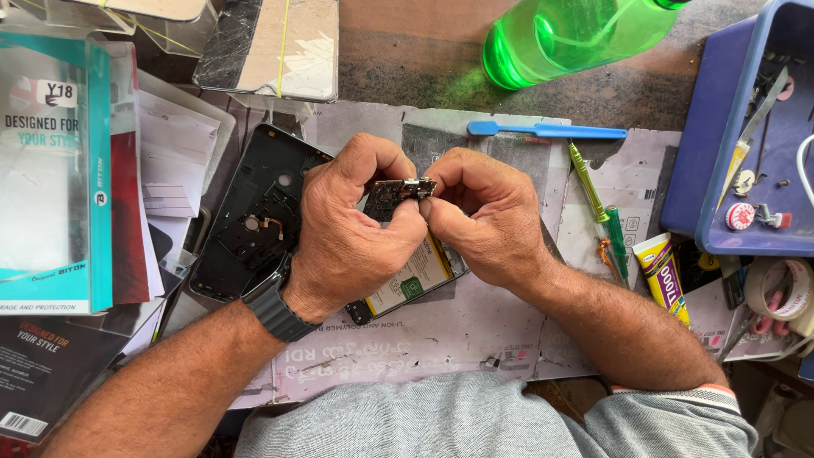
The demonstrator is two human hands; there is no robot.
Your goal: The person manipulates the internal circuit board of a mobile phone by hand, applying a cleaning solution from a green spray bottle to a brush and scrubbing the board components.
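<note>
Both my hands pinch a small dark circuit board with a metal connector, held above an opened phone. My left hand, with a dark watch on its wrist, grips the board's left end. My right hand grips its right end with thumb and fingertips. Under my hands lies the open phone body with its battery showing. A black phone back frame lies to the left of my left hand.
A green bottle lies at the back. A blue plastic pry tool, a green screwdriver and a yellow glue tube lie to the right. A blue tray holds small parts. Tape roll far right; phone-case packages left.
</note>
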